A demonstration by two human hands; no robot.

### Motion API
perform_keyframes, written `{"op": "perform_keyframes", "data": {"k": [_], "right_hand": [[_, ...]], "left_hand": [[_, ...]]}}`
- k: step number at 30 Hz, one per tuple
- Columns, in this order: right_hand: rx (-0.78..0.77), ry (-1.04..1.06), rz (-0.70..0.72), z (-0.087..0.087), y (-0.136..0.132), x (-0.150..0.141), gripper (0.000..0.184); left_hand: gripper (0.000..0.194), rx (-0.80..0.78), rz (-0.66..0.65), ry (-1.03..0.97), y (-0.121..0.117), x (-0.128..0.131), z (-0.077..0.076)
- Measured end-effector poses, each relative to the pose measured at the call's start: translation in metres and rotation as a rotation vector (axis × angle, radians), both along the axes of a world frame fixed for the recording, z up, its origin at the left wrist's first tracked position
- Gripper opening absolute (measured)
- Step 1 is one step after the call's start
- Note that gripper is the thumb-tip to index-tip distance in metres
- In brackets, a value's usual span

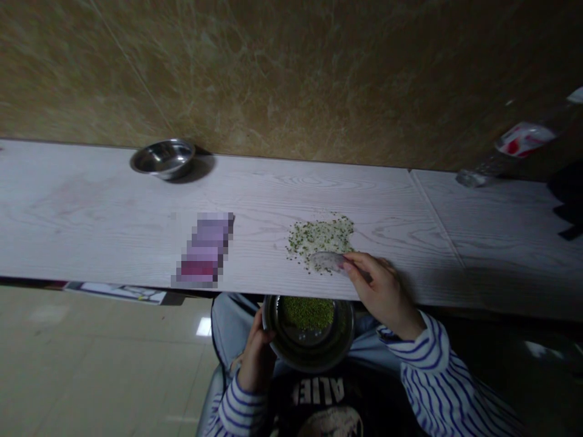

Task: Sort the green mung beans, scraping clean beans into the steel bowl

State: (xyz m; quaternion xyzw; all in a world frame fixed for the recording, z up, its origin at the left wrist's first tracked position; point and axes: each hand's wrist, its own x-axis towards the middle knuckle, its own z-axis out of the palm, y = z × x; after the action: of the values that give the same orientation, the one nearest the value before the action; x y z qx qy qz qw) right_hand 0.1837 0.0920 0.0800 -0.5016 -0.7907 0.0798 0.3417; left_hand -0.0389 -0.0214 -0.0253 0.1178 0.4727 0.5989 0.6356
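Note:
A steel bowl (314,359) is held over the lap by my left hand (259,346), whose fingers wrap its left rim. Green beans (310,312), which look like mung beans, lie in it with a few white grains. My right hand (380,288) pinches a pale, translucent, flat oval piece (327,261); its exact kind is not clear. That piece touches the near edge of a spread of white grains, like rice, mixed with green beans (321,235) on the table. The bowl sits just below the table edge, under this spread.
A second steel bowl (164,159) stands at the back left of the pale wooden table (255,200). A blurred-out purple, phone-like object (204,246) lies left of the grains. A clear plastic bottle (505,152) is at the far right, beside a dark item (567,200). A marbled wall (282,79) backs the table.

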Motion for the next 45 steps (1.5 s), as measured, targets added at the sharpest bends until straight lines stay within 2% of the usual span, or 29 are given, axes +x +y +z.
{"op": "perform_keyframes", "data": {"k": [11,19,29,36,45], "right_hand": [[-0.129,0.089,-0.168,-0.011,-0.018,0.033,0.017],[-0.169,0.128,-0.211,-0.013,-0.021,0.045,0.019],[-0.220,0.146,-0.151,-0.017,-0.028,0.041,0.020],[-0.247,0.186,-0.179,-0.019,-0.023,0.042,0.021],[-0.228,0.155,-0.095,-0.012,-0.023,0.030,0.018]], "left_hand": [[0.044,0.027,-0.015,0.011,0.001,0.002,0.000],[0.044,0.034,-0.025,0.009,0.000,0.003,0.002],[0.046,0.032,-0.012,0.004,-0.002,0.004,0.000],[0.050,0.038,-0.017,0.008,-0.002,0.004,0.000],[0.052,0.010,-0.025,0.022,-0.003,0.005,0.000]]}}
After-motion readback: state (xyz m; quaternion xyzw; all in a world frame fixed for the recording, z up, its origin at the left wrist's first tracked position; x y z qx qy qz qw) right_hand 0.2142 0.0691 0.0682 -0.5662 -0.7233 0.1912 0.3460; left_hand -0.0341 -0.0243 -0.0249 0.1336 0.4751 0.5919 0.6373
